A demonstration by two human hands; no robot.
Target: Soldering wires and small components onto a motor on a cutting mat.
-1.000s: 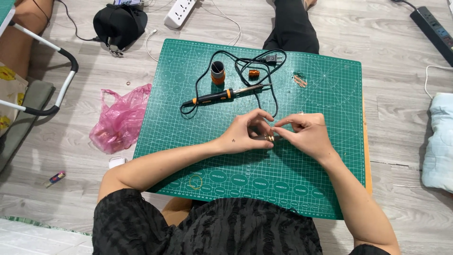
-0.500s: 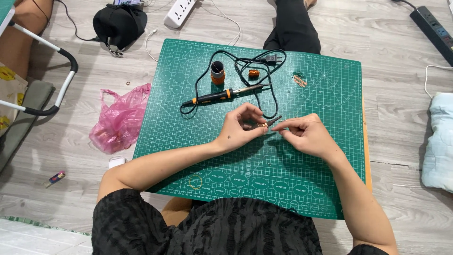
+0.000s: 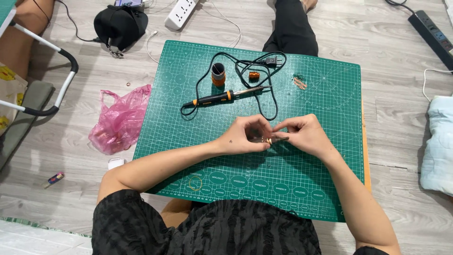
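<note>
Both my hands meet over the middle of a green cutting mat (image 3: 330, 156). My left hand (image 3: 240, 138) and my right hand (image 3: 306, 134) pinch a thin dark rod with a small copper-coloured winding (image 3: 270, 140) between their fingertips. Its dark tip sticks out to the right under my right fingers. Beyond my hands lies a soldering iron (image 3: 222, 97) with an orange and black handle, its black cord looped on the mat and ending in a plug (image 3: 271, 60). A black and orange wire spool (image 3: 218, 74) stands upright behind the iron.
A small copper coil (image 3: 255, 75) and wire scraps (image 3: 299, 82) lie at the mat's far side. A pink plastic bag (image 3: 120, 120), black pouch (image 3: 120, 23), white power strip (image 3: 181, 12), black power strip (image 3: 432, 33) and pale blue cloth (image 3: 439, 141) lie on the floor. Another person's dark-trousered leg (image 3: 292, 28) lies beyond the mat.
Half a second ago my hands had drawn a little apart with the rod stretched between them; now the fingertips are close together again around the winding.
</note>
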